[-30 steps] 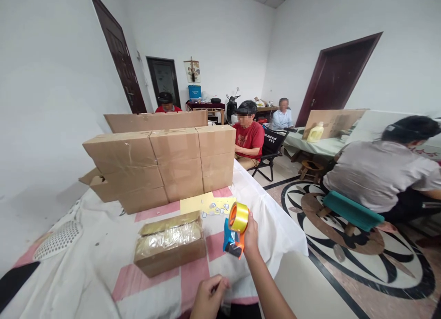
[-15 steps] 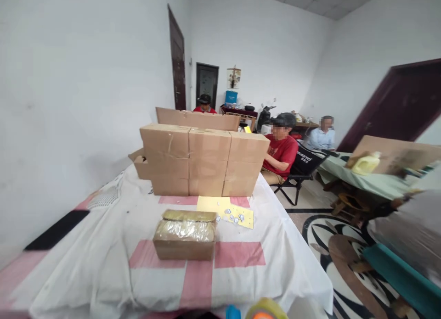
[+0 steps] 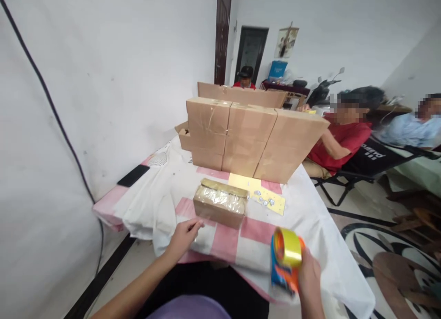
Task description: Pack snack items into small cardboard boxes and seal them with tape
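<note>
My right hand [image 3: 309, 268] grips an orange and blue tape dispenser [image 3: 284, 275] that carries a roll of yellowish tape [image 3: 290, 246], over the front right of the table. My left hand [image 3: 186, 234] is closed in a pinch just in front of a small cardboard box [image 3: 220, 209]; what its fingertips hold, if anything, is too small to make out. Shiny tape covers the top of this box, which sits apart from both hands. Partly behind it lies a yellow sheet [image 3: 275, 202] with several small pale pieces on it.
Larger cardboard boxes [image 3: 251, 140] stand in a row across the table's far side. A black flat object [image 3: 133, 175] lies at the left edge of the cloth [image 3: 158, 218]. A person in red [image 3: 347, 135] sits at the right; others are farther back.
The view has swung left and tilted down. Both my forearms have come into sight. The tape dispenser, earlier cut off at the bottom edge, now shows raised in my right hand.
</note>
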A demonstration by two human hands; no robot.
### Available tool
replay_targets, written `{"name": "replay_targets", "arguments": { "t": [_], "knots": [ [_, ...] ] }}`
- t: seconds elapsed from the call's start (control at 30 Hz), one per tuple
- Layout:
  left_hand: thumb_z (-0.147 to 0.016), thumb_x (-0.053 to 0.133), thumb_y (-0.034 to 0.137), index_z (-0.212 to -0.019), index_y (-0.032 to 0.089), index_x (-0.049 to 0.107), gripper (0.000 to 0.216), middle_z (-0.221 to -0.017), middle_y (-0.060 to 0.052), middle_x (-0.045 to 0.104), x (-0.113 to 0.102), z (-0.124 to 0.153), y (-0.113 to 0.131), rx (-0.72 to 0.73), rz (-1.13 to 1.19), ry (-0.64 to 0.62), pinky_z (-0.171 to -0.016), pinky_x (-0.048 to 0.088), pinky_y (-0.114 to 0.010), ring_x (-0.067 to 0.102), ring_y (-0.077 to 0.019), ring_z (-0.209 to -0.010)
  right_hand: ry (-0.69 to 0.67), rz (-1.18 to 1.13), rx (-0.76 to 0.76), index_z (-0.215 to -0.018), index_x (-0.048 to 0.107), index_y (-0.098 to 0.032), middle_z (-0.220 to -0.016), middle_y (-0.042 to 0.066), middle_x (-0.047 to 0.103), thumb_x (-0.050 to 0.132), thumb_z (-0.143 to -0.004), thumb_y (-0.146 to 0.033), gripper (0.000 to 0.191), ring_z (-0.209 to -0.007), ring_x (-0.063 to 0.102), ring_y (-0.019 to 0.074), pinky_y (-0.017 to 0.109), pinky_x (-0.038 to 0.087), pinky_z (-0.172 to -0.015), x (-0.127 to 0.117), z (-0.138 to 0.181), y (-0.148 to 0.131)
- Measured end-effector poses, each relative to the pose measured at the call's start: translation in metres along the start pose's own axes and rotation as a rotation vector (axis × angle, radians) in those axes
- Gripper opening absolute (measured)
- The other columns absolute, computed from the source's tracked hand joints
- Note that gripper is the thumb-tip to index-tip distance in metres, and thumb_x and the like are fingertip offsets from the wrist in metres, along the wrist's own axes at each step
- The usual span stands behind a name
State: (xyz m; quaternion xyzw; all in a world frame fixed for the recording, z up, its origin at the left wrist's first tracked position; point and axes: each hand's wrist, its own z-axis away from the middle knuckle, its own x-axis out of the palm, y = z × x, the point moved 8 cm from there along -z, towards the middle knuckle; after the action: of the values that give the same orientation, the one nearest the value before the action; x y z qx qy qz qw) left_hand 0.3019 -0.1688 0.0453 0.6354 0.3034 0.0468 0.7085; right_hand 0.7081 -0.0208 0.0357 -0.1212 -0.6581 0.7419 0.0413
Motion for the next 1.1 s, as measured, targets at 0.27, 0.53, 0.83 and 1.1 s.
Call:
{"name": "replay_targets", "arguments": {
  "t": [0.27,0.53,0.83,1.1],
  "knots": [
    [-0.085,0.055,0.06,-0.075,0.015,0.073,0.049,-0.051,0.003,0.046,0.002,0.019,-0.003,-0.081,0.106,0.026,-0.048,0.029,-0.023,0.04,-0.0112,-0.05,-0.009,0.143,-0.082,-0.07,0.056,-0.02,-0.063,0.003,0.059,0.044,-0.085,-0.064,0.048,-0.063,0.054,0.0195,0.032,0.045,-0.059,0.082,-0.068,-0.007],
    [-0.088,0.056,0.061,-0.081,0.014,0.074,0.051,-0.049,0.005,0.041,0.007,0.012,0.005,-0.079,0.183,-0.057,-0.049,0.029,-0.022,0.036,-0.0095,-0.047,0.061,0.132,-0.433,-0.102,0.059,-0.02,-0.096,0.007,0.06,0.046,-0.094,-0.052,0.035,-0.092,0.059,0.022,0.036,0.047,-0.083,0.086,0.025,-0.057],
    [-0.092,0.056,0.051,-0.087,0.016,0.075,0.041,-0.053,0.004,0.05,0.033,0.029,0.05,0.041,0.182,-0.176,-0.052,0.034,-0.023,0.043,-0.0111,-0.051,-0.65,0.183,-0.857,-0.081,0.071,-0.023,-0.09,0.003,0.056,0.065,-0.089,-0.021,0.01,-0.091,0.058,0.0201,0.035,0.048,-0.08,0.191,0.137,-0.16],
    [-0.091,0.057,0.045,-0.093,0.018,0.074,0.032,-0.048,0.005,0.053,0.029,0.023,0.025,-0.025,-0.149,-0.241,-0.05,0.03,-0.024,0.05,-0.0141,-0.046,-0.436,0.067,-0.947,-0.088,0.073,-0.027,-0.102,0.005,0.057,0.07,-0.087,-0.02,0.008,-0.101,0.058,0.0237,0.043,0.047,-0.089,0.116,0.115,-0.228]
  ]
}}
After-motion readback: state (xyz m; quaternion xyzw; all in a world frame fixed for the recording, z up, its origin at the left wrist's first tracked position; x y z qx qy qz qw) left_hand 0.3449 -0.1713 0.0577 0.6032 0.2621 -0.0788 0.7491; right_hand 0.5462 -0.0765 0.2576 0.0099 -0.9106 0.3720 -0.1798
